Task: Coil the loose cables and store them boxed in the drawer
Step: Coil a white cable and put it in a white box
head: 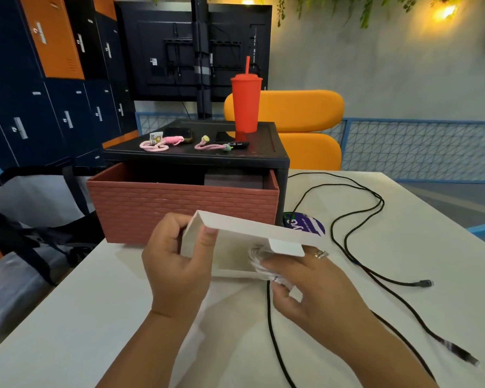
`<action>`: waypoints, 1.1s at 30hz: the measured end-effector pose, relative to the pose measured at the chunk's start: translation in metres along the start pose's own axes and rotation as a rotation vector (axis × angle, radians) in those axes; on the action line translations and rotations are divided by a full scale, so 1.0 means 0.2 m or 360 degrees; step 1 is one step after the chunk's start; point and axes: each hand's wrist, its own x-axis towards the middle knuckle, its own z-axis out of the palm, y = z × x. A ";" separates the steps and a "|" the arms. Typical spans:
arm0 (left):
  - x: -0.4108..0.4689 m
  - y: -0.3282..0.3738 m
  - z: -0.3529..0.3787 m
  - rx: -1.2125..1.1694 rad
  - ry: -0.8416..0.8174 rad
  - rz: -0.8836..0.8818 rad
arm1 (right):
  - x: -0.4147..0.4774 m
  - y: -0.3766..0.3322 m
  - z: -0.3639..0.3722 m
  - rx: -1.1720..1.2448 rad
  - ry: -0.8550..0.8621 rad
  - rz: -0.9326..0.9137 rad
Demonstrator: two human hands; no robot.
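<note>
A: Risk check. Your left hand (177, 259) pinches the left end of the white box (235, 247), thumb on the top panel, fingers curled behind. The hold is at one end only, so a hard push from the right could twist the box or fold the open flap (287, 247) inward.

B: And the white cable (259, 257)?

A: Coiled, half inside the open right end, part still at the mouth. Your right hand (311, 292) closes on it, fingers narrow, feeding it in. If the coil loosens there, loops may spring out and catch the flap.

B: Anything else?

A: The black cable (356, 219) lies loose on the table (95, 317), right of the box, and one run passes under your right wrist. Drag the wrist and you may pull it off the near edge. It is not yet coiled.

B: Drawer?

A: The drawer (179, 203) stands open, just beyond the box. Both forearms reach in from the near edge, palms facing each other.
</note>
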 end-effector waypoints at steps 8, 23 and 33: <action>-0.02 0.00 0.01 -0.0042 0.0013 -0.0101 | 0.00 0.05 0.10 -0.0042 0.0138 0.0037; 0.03 -0.10 -0.02 0.0026 0.0168 -0.0669 | 0.00 0.05 0.14 -0.0121 -0.0160 0.0305; 0.08 -0.22 -0.08 0.0100 0.0025 -0.0963 | -0.01 0.06 0.13 0.0352 -0.0593 0.0706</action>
